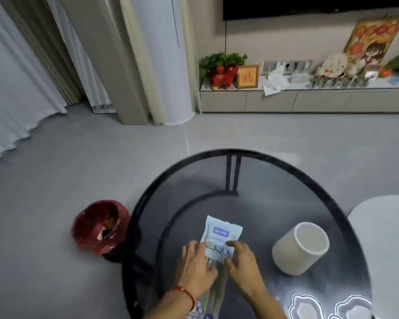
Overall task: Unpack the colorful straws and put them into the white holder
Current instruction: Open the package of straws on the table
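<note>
Off the desk's left edge, on the floor, stands a bin point(100, 229) lined with a red bag, close enough to take the wrapper once you have emptied it.

On the round glass desk point(274, 180), near its front edge, your left hand point(197, 264) lies flat on the left side of the straw packet point(219, 240), fingers spread and pressing rather than closed round it. This grip appears to pin the packet so it cannot slide on the glass. The packet lies lengthwise, its sealed printed end pointing toward the desk's middle; the coloured straws point(213, 293) show through the clear lower part beneath your wrists.

Your right hand point(241, 259) sits on the packet's right side, fingers curled onto the printed label. Whether it pinches the film or merely rests there, I cannot tell. The packet looks unopened, so the task stands at its start.

Further right, toward the desk's right edge and apart from the packet, the white holder point(301, 248) stands upright with its mouth open, empty, within your right hand's reach.
</note>
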Action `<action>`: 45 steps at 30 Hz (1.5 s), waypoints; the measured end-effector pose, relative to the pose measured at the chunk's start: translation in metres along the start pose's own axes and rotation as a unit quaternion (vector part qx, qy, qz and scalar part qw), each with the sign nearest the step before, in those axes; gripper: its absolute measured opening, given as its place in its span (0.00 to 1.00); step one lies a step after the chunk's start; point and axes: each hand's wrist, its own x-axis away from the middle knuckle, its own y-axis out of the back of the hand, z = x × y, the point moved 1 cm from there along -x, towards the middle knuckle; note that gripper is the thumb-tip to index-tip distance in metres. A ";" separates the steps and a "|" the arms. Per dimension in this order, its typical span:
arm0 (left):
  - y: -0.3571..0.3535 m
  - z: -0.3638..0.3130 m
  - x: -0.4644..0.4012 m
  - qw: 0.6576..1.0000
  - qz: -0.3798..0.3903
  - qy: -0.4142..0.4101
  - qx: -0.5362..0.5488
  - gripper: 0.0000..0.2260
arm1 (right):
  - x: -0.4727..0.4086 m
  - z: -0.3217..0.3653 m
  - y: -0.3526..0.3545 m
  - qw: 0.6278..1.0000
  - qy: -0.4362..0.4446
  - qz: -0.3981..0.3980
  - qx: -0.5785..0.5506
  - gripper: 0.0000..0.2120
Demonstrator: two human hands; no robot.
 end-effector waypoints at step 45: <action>-0.100 0.016 0.068 0.909 -0.219 -0.264 0.238 0.13 | 0.081 -0.090 -0.064 0.775 0.023 0.082 -0.626 0.12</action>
